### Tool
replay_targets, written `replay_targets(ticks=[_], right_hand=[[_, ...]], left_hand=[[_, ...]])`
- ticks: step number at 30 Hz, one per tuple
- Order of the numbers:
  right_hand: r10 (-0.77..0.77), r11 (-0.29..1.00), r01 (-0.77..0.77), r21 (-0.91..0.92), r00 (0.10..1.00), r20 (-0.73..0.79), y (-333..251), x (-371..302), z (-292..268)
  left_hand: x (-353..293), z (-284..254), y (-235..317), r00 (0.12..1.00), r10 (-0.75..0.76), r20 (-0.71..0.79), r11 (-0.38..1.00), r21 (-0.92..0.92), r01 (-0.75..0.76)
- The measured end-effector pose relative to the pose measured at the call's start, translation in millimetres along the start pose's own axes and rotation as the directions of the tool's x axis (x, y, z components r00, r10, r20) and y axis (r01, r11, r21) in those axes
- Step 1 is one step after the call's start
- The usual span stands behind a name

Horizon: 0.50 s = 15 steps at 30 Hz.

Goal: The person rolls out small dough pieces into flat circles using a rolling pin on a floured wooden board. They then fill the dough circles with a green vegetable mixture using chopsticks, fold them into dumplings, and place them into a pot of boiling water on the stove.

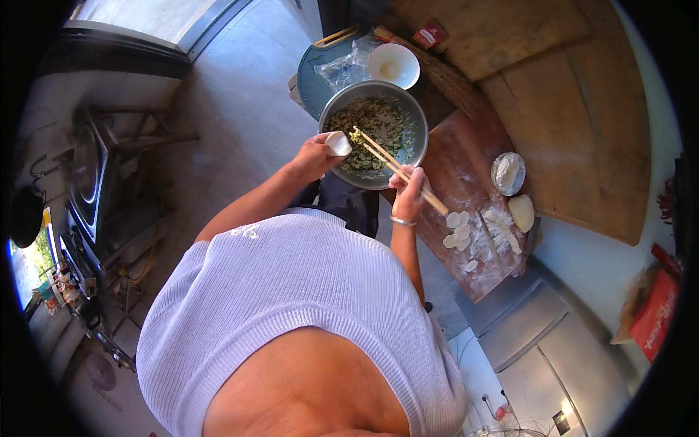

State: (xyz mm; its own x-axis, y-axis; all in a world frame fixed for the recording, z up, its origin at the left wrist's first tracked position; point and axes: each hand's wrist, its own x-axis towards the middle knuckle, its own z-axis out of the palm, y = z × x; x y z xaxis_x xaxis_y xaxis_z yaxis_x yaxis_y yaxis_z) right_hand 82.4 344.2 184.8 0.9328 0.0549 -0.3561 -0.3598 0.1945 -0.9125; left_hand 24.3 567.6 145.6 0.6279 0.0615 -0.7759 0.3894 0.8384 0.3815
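My left hand [314, 159] holds a round white dough wrapper [338, 144] at the near left rim of a steel bowl [420, 130]. Chopped green and brown filling [375, 120] lies inside that bowl. In my right hand [409, 191] is a pair of wooden chopsticks [386, 158], slanting up and left over the bowl. A small clump of filling [356, 136] sits at their tips, close beside the wrapper. My right fingers are closed round the sticks; a bracelet circles that wrist.
To the right, a floury wooden board [466, 149] bears several small dough rounds [459, 231], a dough piece [521, 213] and a bowl of flour [508, 173]. Behind the steel bowl are a white bowl [394, 65], a blue tray [312, 84] and a plastic bag [348, 67].
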Motion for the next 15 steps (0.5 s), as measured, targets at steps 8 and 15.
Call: replay_targets(ticks=[8, 15], right_hand=[[-0.502, 0.459, 0.77, -0.444, 0.637, 0.585, -56.0, -45.5, 22.8], [-0.584, 0.542, 0.744, -0.391, 0.668, 0.461, -74.7, -36.6, 16.7]], left_hand=[[11.8, 34.2, -6.1, 0.982, 0.041, 0.186, 0.996, -0.09, -0.024], [3.7, 25.4, 2.8, 0.973, 0.047, 0.225, 0.991, -0.131, -0.018]])
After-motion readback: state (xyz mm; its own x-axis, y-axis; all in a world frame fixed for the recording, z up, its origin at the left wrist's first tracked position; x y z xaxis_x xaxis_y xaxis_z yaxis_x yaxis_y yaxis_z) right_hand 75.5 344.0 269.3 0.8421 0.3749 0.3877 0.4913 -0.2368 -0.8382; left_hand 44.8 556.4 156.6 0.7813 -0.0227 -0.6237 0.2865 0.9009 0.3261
